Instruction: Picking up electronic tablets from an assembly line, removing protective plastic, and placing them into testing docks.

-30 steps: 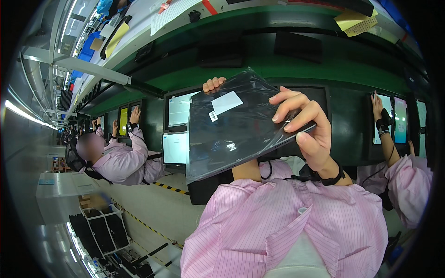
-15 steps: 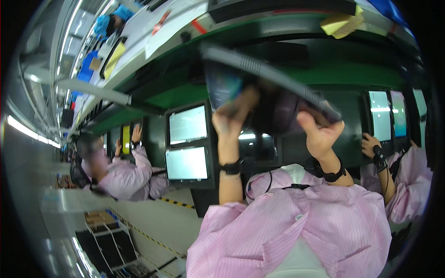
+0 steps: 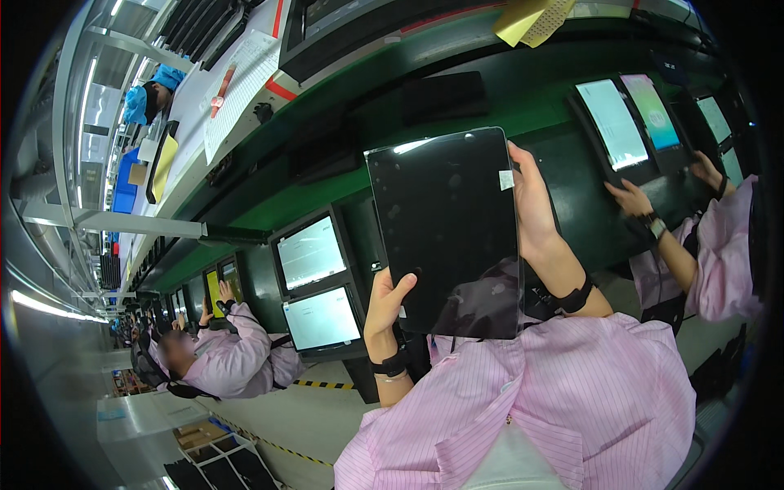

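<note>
A person in a pink striped shirt holds a dark glossy tablet (image 3: 445, 229) upright between both hands: the left hand (image 3: 385, 304) grips its lower edge, the right hand (image 3: 531, 204) clasps its far side beside a small white sticker (image 3: 506, 180). Its screen is blank, reflecting light.

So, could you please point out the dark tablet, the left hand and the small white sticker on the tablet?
tablet (image 3: 445, 220), head view, middle of its dark screen.
left hand (image 3: 385, 306), head view, palm at the lower left edge.
white sticker (image 3: 506, 180), head view, its centre.
</note>
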The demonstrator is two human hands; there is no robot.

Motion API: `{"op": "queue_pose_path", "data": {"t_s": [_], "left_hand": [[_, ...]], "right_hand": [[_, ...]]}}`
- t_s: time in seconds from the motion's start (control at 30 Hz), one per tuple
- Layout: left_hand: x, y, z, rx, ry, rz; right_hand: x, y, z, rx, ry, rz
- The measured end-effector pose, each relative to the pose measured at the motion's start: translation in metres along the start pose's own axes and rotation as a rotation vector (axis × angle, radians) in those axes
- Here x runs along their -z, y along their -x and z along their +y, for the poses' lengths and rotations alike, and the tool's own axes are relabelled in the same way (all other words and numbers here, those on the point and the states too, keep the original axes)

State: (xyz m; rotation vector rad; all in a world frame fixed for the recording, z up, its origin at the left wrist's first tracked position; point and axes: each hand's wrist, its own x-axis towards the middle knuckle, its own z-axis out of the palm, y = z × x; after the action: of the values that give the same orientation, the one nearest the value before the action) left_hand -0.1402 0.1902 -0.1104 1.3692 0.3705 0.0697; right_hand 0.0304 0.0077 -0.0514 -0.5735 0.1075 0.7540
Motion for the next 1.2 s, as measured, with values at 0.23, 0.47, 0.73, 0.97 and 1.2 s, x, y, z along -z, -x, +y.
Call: {"op": "queue_pose_path", "data": {"t_s": [0.23, 0.47, 0.73, 0.97, 1.2], "left_hand": [[-0.002, 0.002, 0.004, -0.027, -0.010, 0.025], [-0.004, 0.001, 0.003, -0.014, -0.029, 0.022], [-0.005, 0.000, 0.004, 0.005, -0.008, 0.020], [-0.005, 0.000, -0.001, 0.020, -0.041, 0.019], [-0.012, 0.004, -0.003, 0.049, -0.011, -0.051]], "right_hand": [[-0.003, -0.002, 0.001, 0.091, 0.006, 0.016], [-0.007, -0.002, -0.001, 0.134, 0.057, 0.100], [0.002, -0.008, -0.002, -0.010, -0.054, 0.039], [0.006, -0.012, -0.001, -0.005, -0.051, 0.063], [0.029, -0.021, -0.002, -0.015, 0.025, 0.096]]}}
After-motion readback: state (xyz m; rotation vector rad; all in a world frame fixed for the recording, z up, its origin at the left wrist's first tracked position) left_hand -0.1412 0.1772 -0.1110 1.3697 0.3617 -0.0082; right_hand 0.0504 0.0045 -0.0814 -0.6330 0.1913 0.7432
